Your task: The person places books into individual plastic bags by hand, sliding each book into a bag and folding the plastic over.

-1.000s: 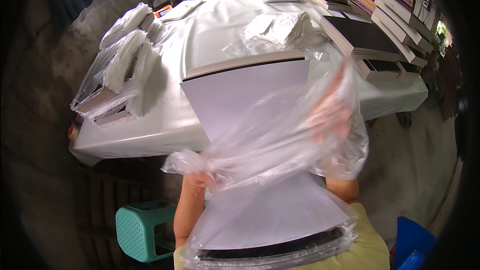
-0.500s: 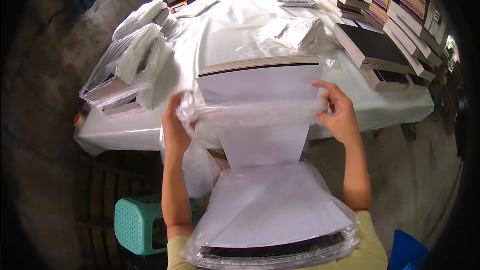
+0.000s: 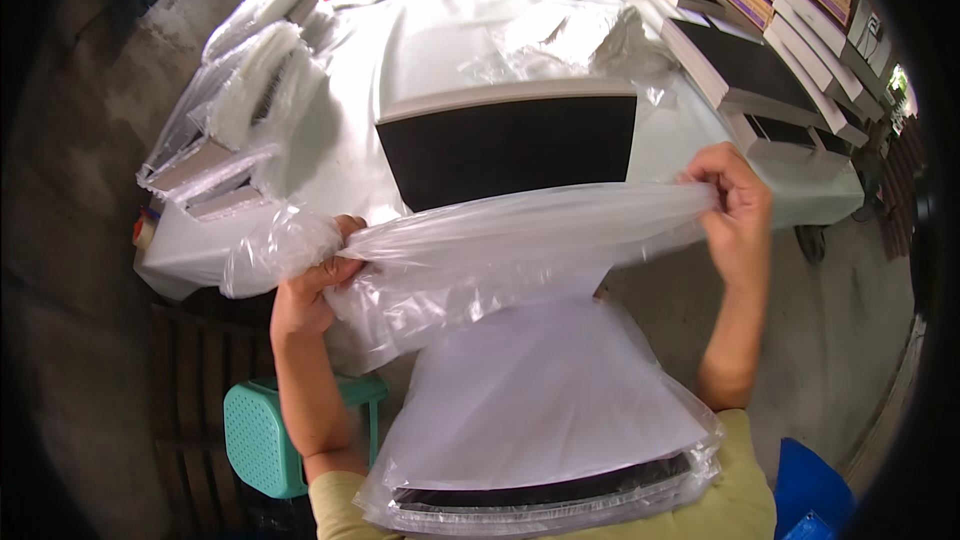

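Note:
A clear plastic bag (image 3: 520, 225) is stretched sideways between my hands, in front of a stack with a black face (image 3: 510, 155) at the table's near edge. My left hand (image 3: 315, 290) is closed around the bag's bunched left end. My right hand (image 3: 738, 210) pinches the bag's right edge, its fingers slightly blurred. Below the stretched film, against my body, lies a plastic-wrapped stack (image 3: 540, 400) with a white top and a black band at its near edge. The film hides the lower part of the black-faced stack.
On the white-covered table (image 3: 350, 130) lie bagged stacks (image 3: 225, 110) at the left and crumpled clear plastic (image 3: 585, 40) at the back. Tall piles of thick book-like blocks (image 3: 740, 70) line the right. A green stool (image 3: 265, 435) stands lower left, a blue object (image 3: 812, 485) lower right.
My hands have spread apart, pulling the bag wider. The left hand moved left and the right hand moved right. The white sheet over the stack's face is gone from there, and black shows.

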A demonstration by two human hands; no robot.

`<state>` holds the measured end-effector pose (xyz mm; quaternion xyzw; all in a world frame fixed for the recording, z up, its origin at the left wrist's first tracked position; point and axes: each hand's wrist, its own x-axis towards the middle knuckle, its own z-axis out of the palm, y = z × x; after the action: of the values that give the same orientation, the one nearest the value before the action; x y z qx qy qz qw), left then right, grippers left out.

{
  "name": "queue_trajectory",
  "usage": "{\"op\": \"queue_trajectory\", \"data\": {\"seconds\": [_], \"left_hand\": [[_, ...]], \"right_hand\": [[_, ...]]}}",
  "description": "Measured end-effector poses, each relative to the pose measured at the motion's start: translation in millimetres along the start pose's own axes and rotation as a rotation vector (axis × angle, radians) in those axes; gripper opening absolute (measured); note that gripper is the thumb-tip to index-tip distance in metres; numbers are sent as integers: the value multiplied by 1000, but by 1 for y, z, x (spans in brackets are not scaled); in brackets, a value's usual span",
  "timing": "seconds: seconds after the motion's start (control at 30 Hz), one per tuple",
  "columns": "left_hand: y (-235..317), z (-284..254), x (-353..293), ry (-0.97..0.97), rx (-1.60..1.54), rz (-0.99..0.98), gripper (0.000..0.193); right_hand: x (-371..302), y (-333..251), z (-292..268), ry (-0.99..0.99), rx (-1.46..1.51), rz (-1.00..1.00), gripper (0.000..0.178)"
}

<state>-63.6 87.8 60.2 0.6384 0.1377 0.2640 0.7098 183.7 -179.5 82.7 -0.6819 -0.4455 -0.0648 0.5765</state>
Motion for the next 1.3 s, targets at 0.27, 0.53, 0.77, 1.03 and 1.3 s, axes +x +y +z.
{"op": "queue_trajectory", "data": {"seconds": [0.27, 0.53, 0.77, 1.03, 1.3], "left_hand": [[-82, 7, -26, -147, 50, -470, 28], [-294, -67, -47, 27, -303, -655, 32], [-319, -99, -55, 429, 196, -594, 37], [-55, 3, -19, 20, -583, 54, 64], [-40, 86, 3, -41, -680, 28, 73]], "right_hand": [[-60, 43, -18, -601, 786, 856, 43], [-186, 218, 55, -325, 598, 1140, 30], [-178, 247, 59, -203, -91, 617, 16], [-34, 72, 30, -379, 403, 342, 7], [-11, -30, 149, -318, 119, -266, 22]]}}
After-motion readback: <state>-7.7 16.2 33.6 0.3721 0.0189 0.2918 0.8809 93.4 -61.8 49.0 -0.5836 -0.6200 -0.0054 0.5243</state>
